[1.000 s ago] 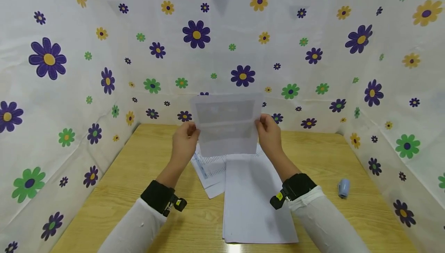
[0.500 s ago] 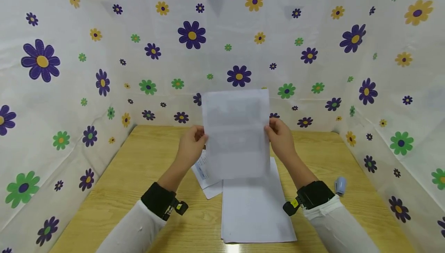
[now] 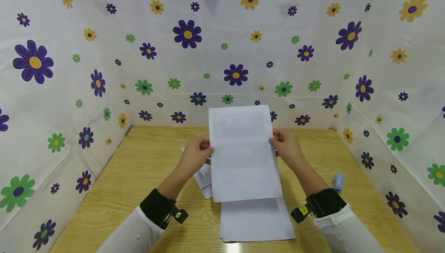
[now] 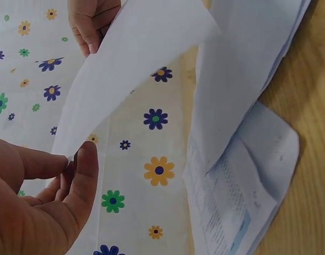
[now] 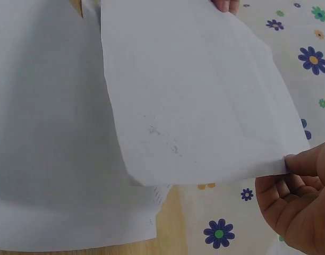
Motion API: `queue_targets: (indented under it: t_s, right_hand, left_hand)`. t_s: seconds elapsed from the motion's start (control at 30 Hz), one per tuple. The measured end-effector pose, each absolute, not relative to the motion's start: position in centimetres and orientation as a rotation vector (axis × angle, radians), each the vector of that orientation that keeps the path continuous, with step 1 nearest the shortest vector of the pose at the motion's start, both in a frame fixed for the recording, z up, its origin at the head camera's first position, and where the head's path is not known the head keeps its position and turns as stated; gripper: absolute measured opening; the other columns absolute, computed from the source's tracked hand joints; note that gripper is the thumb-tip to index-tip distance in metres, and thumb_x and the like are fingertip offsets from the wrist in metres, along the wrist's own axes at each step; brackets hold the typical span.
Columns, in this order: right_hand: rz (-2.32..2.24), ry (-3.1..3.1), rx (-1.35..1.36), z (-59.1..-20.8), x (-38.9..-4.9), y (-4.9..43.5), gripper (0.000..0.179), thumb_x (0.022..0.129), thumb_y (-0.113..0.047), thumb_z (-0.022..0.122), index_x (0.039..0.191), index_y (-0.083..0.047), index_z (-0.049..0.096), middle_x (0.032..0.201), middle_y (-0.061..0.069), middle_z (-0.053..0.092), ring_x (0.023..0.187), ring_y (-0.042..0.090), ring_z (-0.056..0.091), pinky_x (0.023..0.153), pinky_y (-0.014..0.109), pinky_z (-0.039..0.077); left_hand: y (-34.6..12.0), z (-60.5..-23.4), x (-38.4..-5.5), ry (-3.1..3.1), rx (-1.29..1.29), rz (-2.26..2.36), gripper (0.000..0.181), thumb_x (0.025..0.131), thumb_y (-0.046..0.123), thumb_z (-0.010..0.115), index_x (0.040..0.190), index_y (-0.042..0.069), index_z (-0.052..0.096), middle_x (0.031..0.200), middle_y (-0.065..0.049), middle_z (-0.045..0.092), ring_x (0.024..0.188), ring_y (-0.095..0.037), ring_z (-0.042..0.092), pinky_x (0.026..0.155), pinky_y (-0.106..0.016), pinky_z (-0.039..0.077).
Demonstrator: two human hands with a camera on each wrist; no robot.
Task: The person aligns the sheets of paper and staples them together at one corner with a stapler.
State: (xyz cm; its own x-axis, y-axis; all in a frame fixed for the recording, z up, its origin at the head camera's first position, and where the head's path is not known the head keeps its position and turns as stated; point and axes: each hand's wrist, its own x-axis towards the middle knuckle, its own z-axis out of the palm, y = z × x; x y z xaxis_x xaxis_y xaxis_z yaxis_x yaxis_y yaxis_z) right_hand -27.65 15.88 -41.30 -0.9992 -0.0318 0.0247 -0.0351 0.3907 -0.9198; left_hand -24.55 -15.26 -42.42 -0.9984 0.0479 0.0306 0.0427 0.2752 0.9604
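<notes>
A white sheet of paper (image 3: pixel 243 156) is held up above the table, tilted, by both hands. My left hand (image 3: pixel 195 154) pinches its left edge between thumb and fingers, as the left wrist view also shows at the sheet's (image 4: pixel 125 69) border. On the opposite edge my right hand (image 3: pixel 287 148) pinches the paper; in the right wrist view the thumb lies on the sheet (image 5: pixel 194 95). Beneath it lies a stack of white paper (image 3: pixel 257 222), its upper part hidden by the raised sheet. Printed papers (image 3: pixel 203 175) stick out at the stack's left, partly covered.
A small light-blue object, perhaps a stapler (image 3: pixel 338 182), sits on the wooden table (image 3: pixel 146 168) at the right. Flower-patterned cloth (image 3: pixel 222 60) hangs behind and along both sides of the table.
Both hands have moved down and to the right with the sheet, which has come lower and now hides more of the stack. The head view has shifted slightly.
</notes>
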Motion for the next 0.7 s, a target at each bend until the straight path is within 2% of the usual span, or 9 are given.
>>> queue_targets:
  t_s: [0.17, 0.37, 0.7]
  right_hand:
    - [1.746, -2.674, 0.053, -42.1, -26.9, 16.5, 0.037, 0.104, -0.011, 0.057, 0.139, 0.005, 0.055, 0.113, 0.020, 0.067, 0.093, 0.027, 0.070, 0.071, 0.032, 0.061]
    - [1.749, -2.741, 0.013, -43.1, -26.1, 17.0, 0.039, 0.104, -0.012, 0.057, 0.139, 0.004, 0.054, 0.113, 0.019, 0.066, 0.092, 0.026, 0.068, 0.071, 0.033, 0.061]
    - [1.748, -2.798, -0.042, -45.0, -24.8, 17.6, 0.037, 0.102, -0.009, 0.059, 0.135, 0.007, 0.054, 0.105, 0.017, 0.064, 0.085, 0.024, 0.067, 0.068, 0.035, 0.061]
  left_hand:
    - [-15.0, -43.6, -24.1, 2.455, 0.033, 1.833, 0.025, 0.100, 0.007, 0.063, 0.123, -0.002, 0.061, 0.101, -0.015, 0.065, 0.080, -0.023, 0.070, 0.065, -0.035, 0.062]
    - [-14.9, -44.7, -23.7, 2.430, 0.002, 1.786, 0.025, 0.099, 0.007, 0.065, 0.122, -0.002, 0.061, 0.102, -0.014, 0.067, 0.079, -0.022, 0.071, 0.064, -0.035, 0.062]
    - [-14.4, -46.5, -23.1, 2.428, 0.044, 1.689, 0.020, 0.096, 0.005, 0.067, 0.113, -0.004, 0.062, 0.087, -0.012, 0.069, 0.066, -0.019, 0.068, 0.058, -0.034, 0.061]
